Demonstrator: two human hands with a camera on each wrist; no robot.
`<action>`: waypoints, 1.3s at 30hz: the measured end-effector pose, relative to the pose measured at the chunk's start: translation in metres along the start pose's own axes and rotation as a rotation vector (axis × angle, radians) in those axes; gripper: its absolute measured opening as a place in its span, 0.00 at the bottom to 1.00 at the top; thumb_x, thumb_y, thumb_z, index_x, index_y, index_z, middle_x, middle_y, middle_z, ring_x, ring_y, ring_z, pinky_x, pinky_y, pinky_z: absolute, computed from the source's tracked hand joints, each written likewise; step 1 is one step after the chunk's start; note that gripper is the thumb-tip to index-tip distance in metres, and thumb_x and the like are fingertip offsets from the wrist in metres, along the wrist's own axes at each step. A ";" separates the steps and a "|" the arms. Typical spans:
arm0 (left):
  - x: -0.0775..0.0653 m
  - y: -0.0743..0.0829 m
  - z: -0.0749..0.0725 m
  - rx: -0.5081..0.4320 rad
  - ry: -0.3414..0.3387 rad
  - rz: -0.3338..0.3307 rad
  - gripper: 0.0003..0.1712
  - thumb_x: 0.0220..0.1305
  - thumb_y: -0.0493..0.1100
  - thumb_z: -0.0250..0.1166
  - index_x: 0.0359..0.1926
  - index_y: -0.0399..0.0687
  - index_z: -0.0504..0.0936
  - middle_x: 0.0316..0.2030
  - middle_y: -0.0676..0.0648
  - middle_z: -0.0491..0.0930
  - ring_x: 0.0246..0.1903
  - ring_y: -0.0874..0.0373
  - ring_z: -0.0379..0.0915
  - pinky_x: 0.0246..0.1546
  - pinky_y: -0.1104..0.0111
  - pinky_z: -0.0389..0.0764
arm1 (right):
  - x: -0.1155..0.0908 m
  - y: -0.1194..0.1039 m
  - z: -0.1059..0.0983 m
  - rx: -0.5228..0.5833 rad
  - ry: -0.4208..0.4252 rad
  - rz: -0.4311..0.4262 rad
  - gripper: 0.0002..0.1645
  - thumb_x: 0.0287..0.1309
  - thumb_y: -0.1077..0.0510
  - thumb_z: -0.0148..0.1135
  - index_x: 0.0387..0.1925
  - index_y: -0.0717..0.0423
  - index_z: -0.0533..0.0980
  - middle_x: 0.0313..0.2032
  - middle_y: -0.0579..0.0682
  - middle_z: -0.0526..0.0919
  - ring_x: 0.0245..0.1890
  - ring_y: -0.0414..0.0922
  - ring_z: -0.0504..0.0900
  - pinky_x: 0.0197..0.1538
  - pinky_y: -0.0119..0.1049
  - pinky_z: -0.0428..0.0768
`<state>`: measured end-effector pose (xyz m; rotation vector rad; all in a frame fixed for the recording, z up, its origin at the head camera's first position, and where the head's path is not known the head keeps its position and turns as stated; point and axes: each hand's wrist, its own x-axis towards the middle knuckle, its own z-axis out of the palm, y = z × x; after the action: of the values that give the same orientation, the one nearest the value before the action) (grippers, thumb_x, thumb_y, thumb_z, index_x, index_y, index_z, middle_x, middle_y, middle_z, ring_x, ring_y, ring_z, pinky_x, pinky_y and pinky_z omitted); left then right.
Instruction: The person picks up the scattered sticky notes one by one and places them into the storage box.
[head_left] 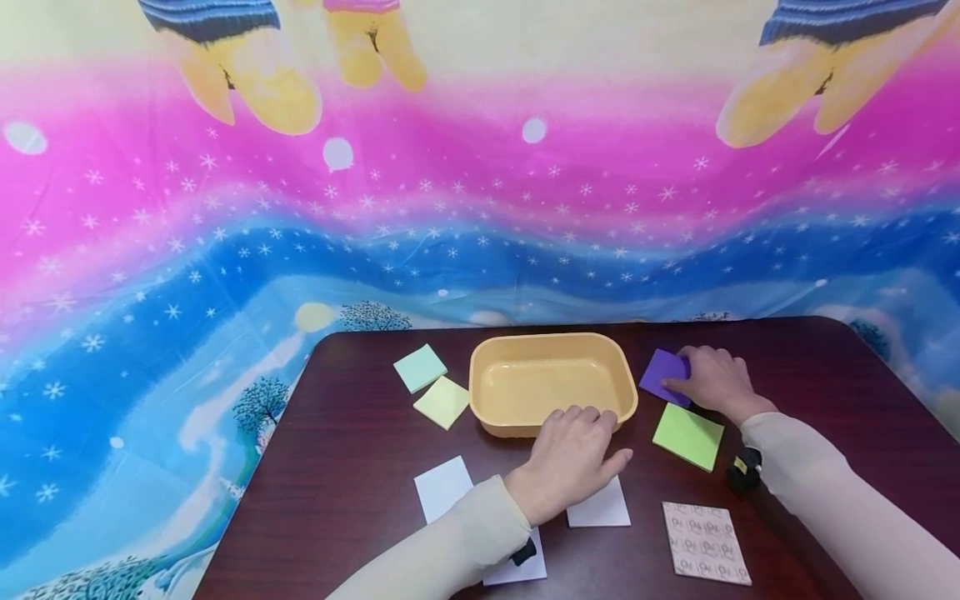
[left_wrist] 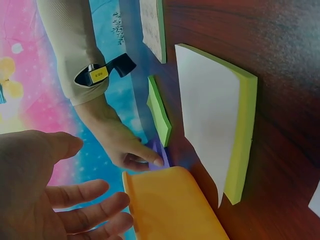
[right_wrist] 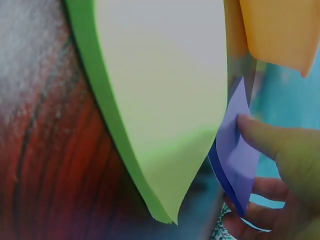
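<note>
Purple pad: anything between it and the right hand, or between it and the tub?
Nothing visible between the right hand and the purple pad: the hand pinches it. Toward the tub, only the tub's own raised side is in between; the green pad and left hand lie off that line, on the near side.

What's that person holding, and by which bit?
The right hand holds the purple pad by its right-hand side, as the head view shows. The left hand grips nothing.
</note>
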<state>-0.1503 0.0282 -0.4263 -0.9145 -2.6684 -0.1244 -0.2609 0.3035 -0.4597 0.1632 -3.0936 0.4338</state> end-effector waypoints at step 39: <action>0.007 0.006 -0.003 0.018 0.017 0.013 0.19 0.68 0.65 0.59 0.38 0.58 0.80 0.31 0.57 0.83 0.31 0.62 0.78 0.26 0.72 0.67 | -0.003 -0.019 -0.022 0.139 0.052 -0.031 0.14 0.68 0.58 0.61 0.48 0.65 0.80 0.39 0.64 0.86 0.28 0.47 0.81 0.30 0.42 0.76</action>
<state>-0.1508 0.0358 -0.4211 -0.9205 -2.6435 -0.1042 -0.2557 0.2919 -0.4340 0.1974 -3.0054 0.6419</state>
